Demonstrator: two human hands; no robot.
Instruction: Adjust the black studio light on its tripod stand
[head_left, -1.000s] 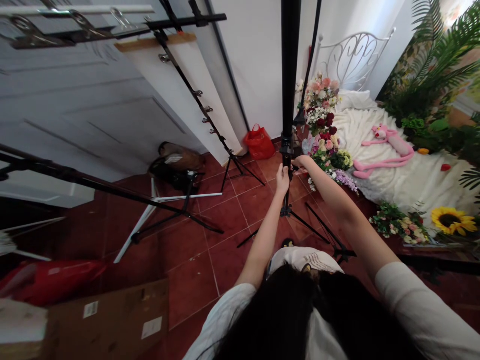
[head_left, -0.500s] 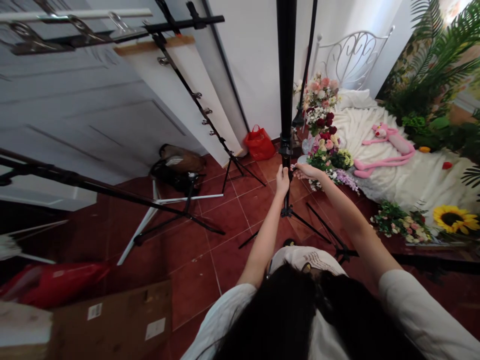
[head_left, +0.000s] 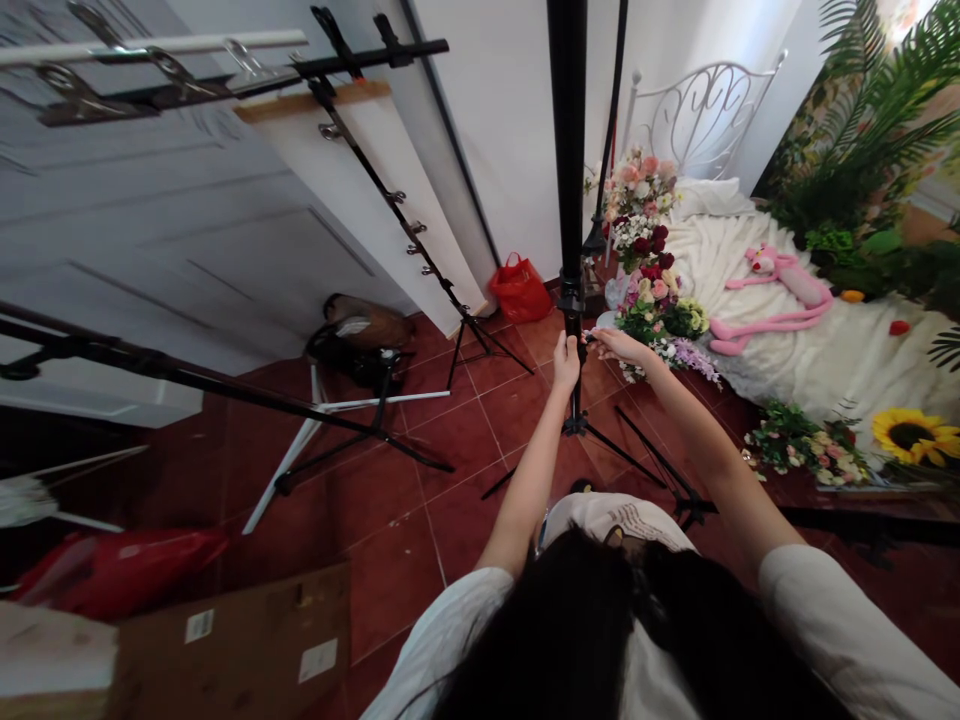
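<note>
A black light stand (head_left: pixel 571 190) rises upright in front of me, its tripod legs spread on the floor. My left hand (head_left: pixel 566 362) is wrapped round the lower pole, just below a black collar (head_left: pixel 571 293). On the pole's right side, my right hand (head_left: pixel 616 346) has its fingers pinched on a small dark knob (head_left: pixel 587 338), mostly hidden by the fingertips. A black cable (head_left: pixel 606 150) hangs along the right of the pole and ends in a plug-like piece above my right hand.
At the right, artificial flowers (head_left: pixel 652 240) edge a white cloth (head_left: pixel 847 370) bearing a pink plush toy (head_left: pixel 802 280). A red bag (head_left: pixel 520 288) sits by the wall. More stands with clips (head_left: pixel 397 197) cross the left side, above a cardboard box (head_left: pixel 247 640).
The view has shifted slightly. Both hands stay at the same place on the stand; the right fingers have moved a little at the knob.
</note>
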